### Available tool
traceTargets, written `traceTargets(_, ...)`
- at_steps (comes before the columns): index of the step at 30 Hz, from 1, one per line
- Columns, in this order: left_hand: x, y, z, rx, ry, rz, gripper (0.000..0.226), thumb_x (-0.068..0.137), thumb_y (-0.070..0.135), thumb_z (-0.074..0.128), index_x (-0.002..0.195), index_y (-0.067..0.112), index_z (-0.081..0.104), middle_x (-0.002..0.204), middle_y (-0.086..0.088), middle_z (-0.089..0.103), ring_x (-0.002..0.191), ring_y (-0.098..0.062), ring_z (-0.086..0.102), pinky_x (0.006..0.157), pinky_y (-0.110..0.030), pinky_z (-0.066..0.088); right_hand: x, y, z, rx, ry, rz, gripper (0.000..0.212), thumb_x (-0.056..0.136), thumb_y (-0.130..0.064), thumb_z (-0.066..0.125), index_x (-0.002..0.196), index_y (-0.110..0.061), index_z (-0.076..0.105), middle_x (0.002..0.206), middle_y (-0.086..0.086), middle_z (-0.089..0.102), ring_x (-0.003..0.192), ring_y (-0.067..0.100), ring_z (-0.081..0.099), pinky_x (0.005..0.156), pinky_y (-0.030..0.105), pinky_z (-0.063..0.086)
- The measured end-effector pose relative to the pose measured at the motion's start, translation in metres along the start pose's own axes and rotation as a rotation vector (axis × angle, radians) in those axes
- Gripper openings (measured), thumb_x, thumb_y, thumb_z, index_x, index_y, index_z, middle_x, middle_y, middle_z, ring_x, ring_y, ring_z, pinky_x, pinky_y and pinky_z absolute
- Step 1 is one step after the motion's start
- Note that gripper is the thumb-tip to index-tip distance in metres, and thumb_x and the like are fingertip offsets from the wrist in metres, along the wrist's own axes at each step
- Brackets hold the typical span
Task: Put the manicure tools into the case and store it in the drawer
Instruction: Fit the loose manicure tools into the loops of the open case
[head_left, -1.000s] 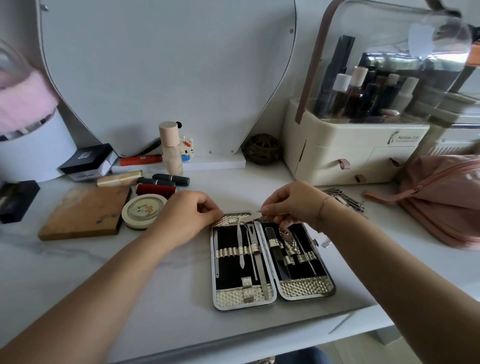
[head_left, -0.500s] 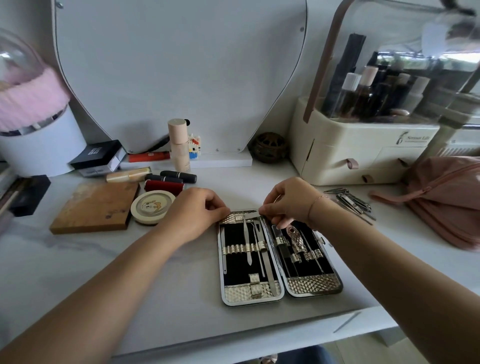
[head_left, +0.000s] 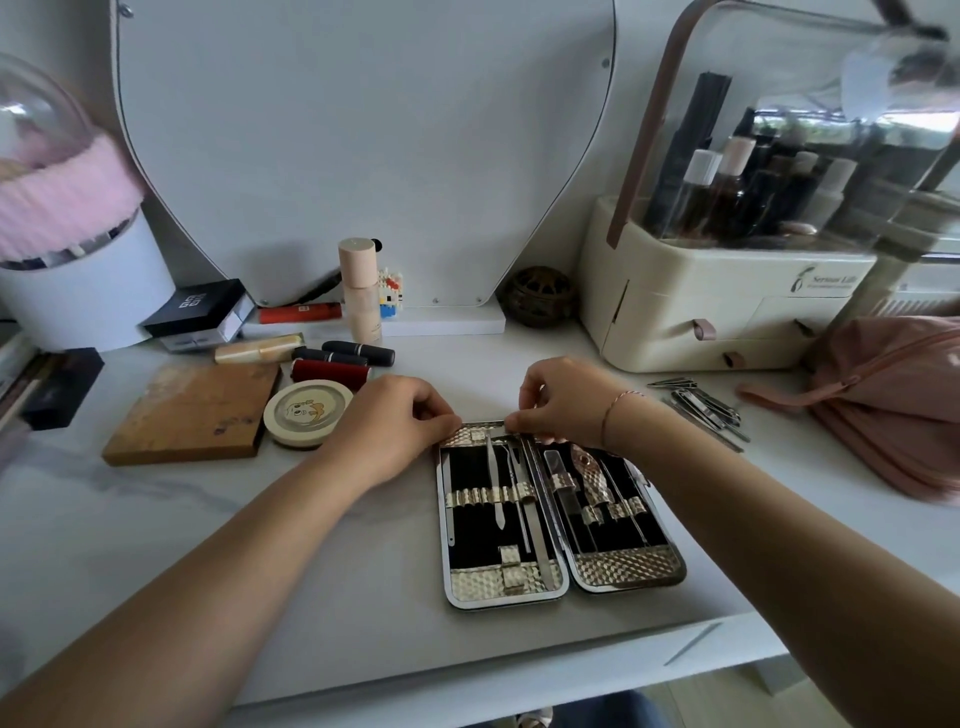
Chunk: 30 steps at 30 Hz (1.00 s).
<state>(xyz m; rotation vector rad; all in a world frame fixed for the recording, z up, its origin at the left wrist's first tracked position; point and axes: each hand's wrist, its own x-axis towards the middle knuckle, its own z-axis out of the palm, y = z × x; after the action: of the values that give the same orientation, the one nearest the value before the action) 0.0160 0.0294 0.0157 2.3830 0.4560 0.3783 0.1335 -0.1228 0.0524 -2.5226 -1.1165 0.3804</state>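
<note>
case (head_left: 628, 571): open flat, black lining, tools (head_left: 497, 486) strapped | left hand (head_left: 397, 423): grips case rim | right hand (head_left: 569, 400): pinches thin tool (head_left: 511, 427)

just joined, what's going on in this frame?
A person is packing a manicure set. The case lies open on the table, with several tools strapped into both halves. The left hand holds the case's far edge, and the right hand pinches what looks like a thin metal tool at the top, near the hinge. More loose tools lie beside the pink bag. The case is not yet closed or stored.
</note>
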Motion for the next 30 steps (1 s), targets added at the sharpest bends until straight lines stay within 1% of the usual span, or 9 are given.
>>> traceTargets(3,-0.001,0.000,0.000,-0.015,-0.001,0.000,0.006,0.079,0.027,0.071,0.080,0.021,0.073,0.078,0.010,0.069,0.074,0.000,0.059,0.061,-0.013,0.040,0.003,0.003,0.003,-0.007,0.018,-0.021,0.023,0.078,-0.031,0.070,0.065,-0.021,0.055,0.053,-0.007,0.058,0.046,0.001,0.051,0.062,0.026,0.046)
traceTargets(7,0.000,0.000,0.000,-0.015,0.003,0.001,0.005,0.079,0.027,0.071,0.076,0.024,0.071,0.077,0.011,0.069,0.071,0.001,0.058,0.058,-0.013,0.038,0.002,0.007,0.002,0.058,-0.010,-0.051,0.021,0.080,-0.024,0.069,0.068,-0.021,0.053,0.054,-0.006,0.059,0.037,-0.005,0.049,0.054,0.022,0.044)
traceTargets(11,0.000,-0.001,0.002,-0.006,0.016,-0.001,0.007,0.079,0.029,0.071,0.076,0.022,0.071,0.077,0.011,0.068,0.072,0.000,0.059,0.057,-0.014,0.037,-0.003,0.007,0.004,0.025,0.021,-0.112,0.022,0.081,-0.025,0.068,0.071,-0.026,0.048,0.060,-0.011,0.053,0.051,0.001,0.048,0.055,0.019,0.038)
traceTargets(14,0.000,-0.001,0.003,0.004,0.022,0.003,0.009,0.078,0.030,0.071,0.076,0.022,0.071,0.076,0.010,0.068,0.072,-0.002,0.059,0.057,-0.016,0.038,-0.006,0.004,0.005,-0.049,0.042,-0.175,0.016,0.082,-0.023,0.065,0.079,-0.024,0.049,0.064,-0.013,0.045,0.059,-0.001,0.041,0.053,0.010,0.030)
traceTargets(17,0.000,-0.001,0.003,0.004,0.017,0.006,0.009,0.078,0.030,0.071,0.077,0.022,0.071,0.077,0.010,0.068,0.072,-0.002,0.059,0.058,-0.016,0.038,-0.006,0.005,0.005,-0.064,0.029,-0.207,0.014,0.084,-0.022,0.062,0.085,-0.022,0.048,0.066,-0.013,0.045,0.061,-0.001,0.041,0.056,0.008,0.032)
traceTargets(21,0.001,-0.002,0.001,-0.016,0.011,0.008,0.008,0.078,0.029,0.072,0.076,0.022,0.071,0.077,0.010,0.069,0.073,-0.002,0.060,0.060,-0.016,0.041,-0.014,0.013,0.001,0.048,0.030,-0.215,0.012,0.087,-0.018,0.058,0.099,-0.017,0.057,0.068,-0.013,0.056,0.063,-0.001,0.050,0.064,0.020,0.037)
traceTargets(23,0.000,-0.002,0.001,-0.017,0.009,0.008,0.007,0.078,0.030,0.073,0.075,0.023,0.071,0.077,0.010,0.069,0.074,-0.001,0.060,0.061,-0.016,0.041,-0.024,0.020,0.000,0.043,0.100,-0.225,0.017,0.089,-0.020,0.055,0.104,-0.020,0.063,0.076,-0.013,0.062,0.068,0.000,0.054,0.067,0.014,0.040)
traceTargets(26,0.000,-0.002,0.001,-0.019,0.007,0.009,0.006,0.078,0.030,0.072,0.075,0.024,0.071,0.077,0.012,0.069,0.074,0.000,0.060,0.061,-0.014,0.040,-0.040,0.029,0.003,-0.027,0.182,-0.297,0.022,0.091,-0.017,0.053,0.107,-0.020,0.069,0.091,-0.010,0.060,0.078,-0.003,0.049,0.073,-0.001,0.032)
traceTargets(30,0.000,-0.003,0.002,-0.025,0.015,0.010,0.006,0.078,0.030,0.073,0.077,0.024,0.072,0.077,0.012,0.069,0.075,-0.001,0.061,0.064,-0.016,0.043,-0.048,0.037,0.008,-0.012,0.148,-0.354,0.028,0.093,-0.015,0.051,0.116,-0.018,0.066,0.100,-0.003,0.058,0.077,-0.010,0.045,0.074,-0.002,0.030)
